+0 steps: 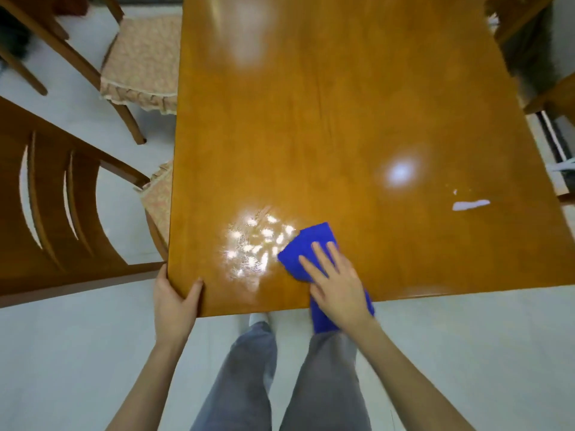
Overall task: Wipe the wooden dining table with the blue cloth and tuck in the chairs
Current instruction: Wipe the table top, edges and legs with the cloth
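Pale floor [77, 353] all round, glossy wooden tabletop [342, 119] fills most of my view, running from near edge to far. My right hand [339, 284] lies flat, fingers spread, palm down on the cloth [306, 244] near the near edge, right of centre. No closed grip there, just pressing; the near end of the cloth hangs over the tabletop edge below my wrist, the far end pokes out past my fingertips. Just left of the cloth, touching its left edge as far as I can tell, a wet streaky patch [253, 247] shines under the light. My left hand [174, 298] holds the near-left corner of the tabletop: thumb on top, fingers wrapped under the edge, so that grip is closed on the corner. White smear [469, 205] sits toward the right side, well apart from the cloth, with a tiny white speck just beyond it. Near-left chair [53, 213] stands pulled out, backrest toward me, its cushioned seat partly under the tabletop. Far-left chair [140, 60] with frilled cushion also sits beside the left edge, seat mostly outside. More chair wood at far right, blurred. My grey trousers [249, 377] show below.
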